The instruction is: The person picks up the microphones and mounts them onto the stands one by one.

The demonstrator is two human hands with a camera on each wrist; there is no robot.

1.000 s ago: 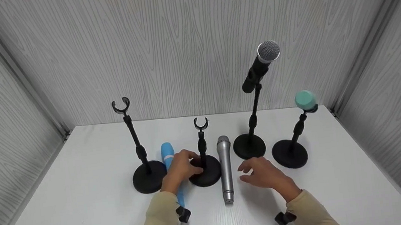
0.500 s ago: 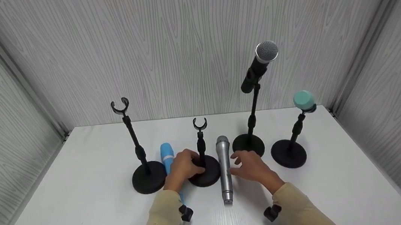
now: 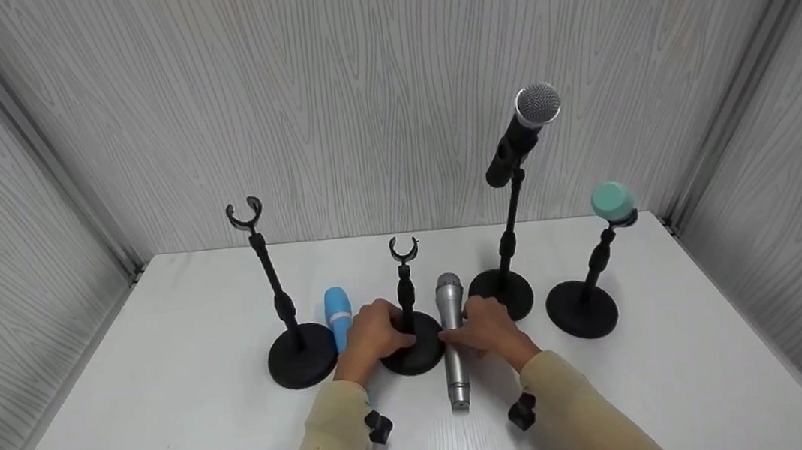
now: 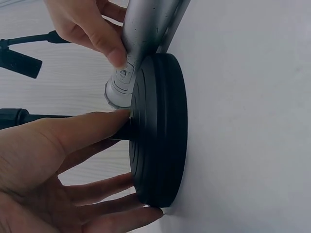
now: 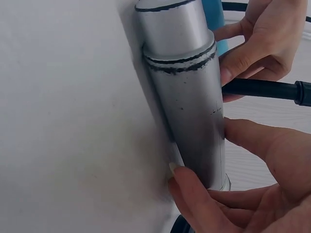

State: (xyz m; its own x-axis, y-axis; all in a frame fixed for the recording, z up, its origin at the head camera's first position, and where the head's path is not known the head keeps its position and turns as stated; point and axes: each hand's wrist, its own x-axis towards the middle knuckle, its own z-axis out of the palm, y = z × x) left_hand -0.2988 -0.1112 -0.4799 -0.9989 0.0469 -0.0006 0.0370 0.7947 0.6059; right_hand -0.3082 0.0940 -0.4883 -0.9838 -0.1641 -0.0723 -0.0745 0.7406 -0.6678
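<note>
Left hand point(image 3: 372, 332) pinches a microphone stand point(image 3: 407, 300), right hand point(image 3: 488, 330) a silver microphone point(image 3: 455, 364) whose panel point(image 4: 125, 75) shows only in left-wrist view, upper left.

Beige sleeves point(image 3: 326, 442) bear small black wrist cameras point(image 3: 380, 428).

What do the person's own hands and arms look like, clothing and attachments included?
The left hand and right hand are ungloved, with no rings visible on the fingers. Both arms wear long beige sleeves: left sleeve, right sleeve. A small black device sits near each cuff: left device, right device. No cables show.
</note>
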